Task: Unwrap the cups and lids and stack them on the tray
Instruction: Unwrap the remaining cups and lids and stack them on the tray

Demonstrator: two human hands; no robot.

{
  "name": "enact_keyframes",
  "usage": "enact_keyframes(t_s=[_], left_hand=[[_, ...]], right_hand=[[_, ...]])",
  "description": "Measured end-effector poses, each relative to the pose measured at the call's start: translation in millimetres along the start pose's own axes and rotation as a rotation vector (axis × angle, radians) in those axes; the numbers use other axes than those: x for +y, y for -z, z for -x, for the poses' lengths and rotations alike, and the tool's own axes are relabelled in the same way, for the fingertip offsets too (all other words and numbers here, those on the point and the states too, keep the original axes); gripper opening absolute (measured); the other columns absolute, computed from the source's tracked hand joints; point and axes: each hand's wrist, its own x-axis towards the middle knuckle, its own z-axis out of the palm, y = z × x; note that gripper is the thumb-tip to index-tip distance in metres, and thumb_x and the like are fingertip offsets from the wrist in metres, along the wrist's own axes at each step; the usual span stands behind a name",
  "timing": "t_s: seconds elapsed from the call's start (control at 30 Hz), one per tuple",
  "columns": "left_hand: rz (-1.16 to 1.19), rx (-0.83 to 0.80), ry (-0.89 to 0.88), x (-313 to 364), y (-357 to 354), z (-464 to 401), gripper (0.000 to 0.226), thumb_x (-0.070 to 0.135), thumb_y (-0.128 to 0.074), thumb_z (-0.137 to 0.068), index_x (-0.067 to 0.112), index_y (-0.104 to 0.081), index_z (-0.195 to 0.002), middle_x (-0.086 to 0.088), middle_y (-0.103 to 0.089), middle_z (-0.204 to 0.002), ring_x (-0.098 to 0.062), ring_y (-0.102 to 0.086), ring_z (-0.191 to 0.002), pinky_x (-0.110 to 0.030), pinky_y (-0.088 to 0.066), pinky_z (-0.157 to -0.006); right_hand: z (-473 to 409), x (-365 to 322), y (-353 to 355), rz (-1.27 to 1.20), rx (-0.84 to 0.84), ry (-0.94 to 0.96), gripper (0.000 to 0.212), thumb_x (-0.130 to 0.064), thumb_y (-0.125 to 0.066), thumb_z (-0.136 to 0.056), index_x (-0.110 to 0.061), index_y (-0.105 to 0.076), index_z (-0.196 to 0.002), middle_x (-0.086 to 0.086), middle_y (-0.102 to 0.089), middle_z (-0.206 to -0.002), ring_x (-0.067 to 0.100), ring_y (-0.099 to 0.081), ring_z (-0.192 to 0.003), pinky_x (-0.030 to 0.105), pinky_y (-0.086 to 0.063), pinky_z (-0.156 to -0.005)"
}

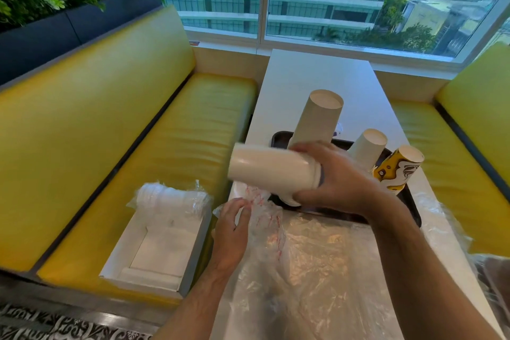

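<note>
Yellow booth benches [116, 130] flank a narrow white table [325, 74] that runs out to a big window, and everything is placed from the dark tray [414, 210] on that table. Nearest the camera, crumpled clear plastic wrap [317, 270] covers the table on the near side of the tray. Left hand [230, 232] sits at the wrap's left edge, fingers curled and pinching a red-printed plastic sleeve [262, 210]. Right hand [335, 176] reaches across above the tray's near rim, fingers and thumb wrapped round a stack of white cups [269, 168] held on its side, mouth end toward the palm. Left of the tray, on the bench seat, an open white box [162, 251] holds a bagged stack of clear lids [168, 199]. On the tray stand 3 upside-down stacks: a tall white one [317, 119] at the far left, a shorter white one [365, 146], and a yellow patterned one [397, 171] at the right.
</note>
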Motion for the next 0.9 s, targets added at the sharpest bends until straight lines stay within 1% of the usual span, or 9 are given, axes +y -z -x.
enact_keyframes(t_s=[0.1,0.2,0.27,0.37,0.4,0.53,0.63,0.77,0.9], left_hand=[[-0.035,-0.003,-0.011,-1.8,-0.4,-0.2,0.018,0.019,-0.053,-0.105,0.032,-0.064,-0.11,0.015,-0.062,-0.116,0.006,-0.054,-0.112,0.0,-0.037,-0.09],[-0.04,0.001,-0.025,-6.0,-1.9,-1.3,0.022,0.02,-0.053,-0.105,0.019,-0.068,-0.121,0.006,-0.064,-0.123,-0.001,-0.057,-0.115,-0.001,-0.038,-0.092],[-0.032,-0.003,-0.023,-6.7,-1.9,-1.3,0.025,0.02,-0.052,-0.105,0.016,-0.067,-0.124,0.003,-0.065,-0.125,-0.007,-0.058,-0.118,-0.004,-0.04,-0.094],[-0.013,-0.005,-0.012,-6.3,-0.5,-1.1,0.023,0.02,-0.051,-0.106,0.02,-0.066,-0.124,0.003,-0.065,-0.126,-0.009,-0.058,-0.12,-0.013,-0.043,-0.1],[-0.012,-0.003,-0.009,-6.3,0.0,-0.9,0.023,0.02,-0.051,-0.106,0.021,-0.066,-0.123,0.003,-0.065,-0.126,-0.01,-0.057,-0.12,-0.018,-0.043,-0.103],[-0.026,0.0,0.018,-7.4,1.9,-1.2,0.025,0.021,-0.051,-0.106,0.019,-0.066,-0.126,0.003,-0.064,-0.129,-0.012,-0.056,-0.123,-0.033,-0.044,-0.11],[-0.056,-0.001,0.017,-7.3,2.8,-1.0,0.026,0.02,-0.051,-0.106,0.017,-0.067,-0.126,0.003,-0.064,-0.129,-0.012,-0.057,-0.122,-0.036,-0.044,-0.11],[-0.072,0.004,0.024,-2.5,4.0,-0.8,0.026,0.019,-0.052,-0.105,0.016,-0.067,-0.126,0.003,-0.063,-0.129,-0.012,-0.056,-0.122,-0.033,-0.043,-0.11],[-0.083,-0.008,0.032,1.6,5.4,-0.3,0.027,0.02,-0.051,-0.106,0.016,-0.066,-0.128,0.006,-0.062,-0.131,-0.008,-0.054,-0.121,-0.02,-0.039,-0.104]], right_hand=[[0.0,-10.0,15.4,-0.086,0.285,0.12,0.082,-0.044,-0.086,-0.066,-0.032,-0.048,-0.138,-0.016,-0.052,-0.116,0.015,-0.053,-0.108,0.035,-0.05,-0.092],[-10.1,-13.5,28.8,-0.088,0.541,0.17,0.083,-0.055,-0.078,-0.063,-0.023,-0.051,-0.134,-0.012,-0.058,-0.119,0.017,-0.055,-0.111,0.027,-0.042,-0.088],[-19.7,-12.1,35.0,-0.164,0.643,0.144,0.083,-0.053,-0.085,-0.065,-0.02,-0.049,-0.133,-0.006,-0.062,-0.124,0.016,-0.058,-0.113,0.024,-0.044,-0.089],[-31.2,-6.9,39.3,-0.275,0.725,0.061,0.085,-0.048,-0.089,-0.069,-0.021,-0.045,-0.135,-0.006,-0.064,-0.126,0.008,-0.058,-0.111,0.001,-0.037,-0.083],[-34.1,-4.5,39.2,-0.297,0.735,0.038,0.085,-0.049,-0.089,-0.07,-0.021,-0.043,-0.136,-0.005,-0.063,-0.127,0.008,-0.057,-0.111,-0.001,-0.036,-0.081],[-42.8,10.2,28.0,-0.314,0.722,-0.039,0.084,-0.049,-0.087,-0.073,-0.021,-0.041,-0.137,-0.004,-0.06,-0.134,0.012,-0.057,-0.115,0.017,-0.044,-0.088],[-46.4,20.5,14.9,-0.346,0.68,-0.097,0.084,-0.046,-0.087,-0.075,-0.021,-0.038,-0.139,-0.002,-0.057,-0.138,0.012,-0.056,-0.116,0.016,-0.042,-0.088],[-47.9,37.0,-5.4,-0.361,0.628,-0.176,0.085,-0.046,-0.086,-0.075,-0.021,-0.037,-0.14,0.001,-0.055,-0.14,0.013,-0.054,-0.114,0.029,-0.049,-0.094],[-47.7,50.9,-25.7,-0.389,0.566,-0.243,0.085,-0.048,-0.086,-0.074,-0.024,-0.036,-0.139,0.0,-0.057,-0.14,0.017,-0.058,-0.116,0.041,-0.053,-0.1]])
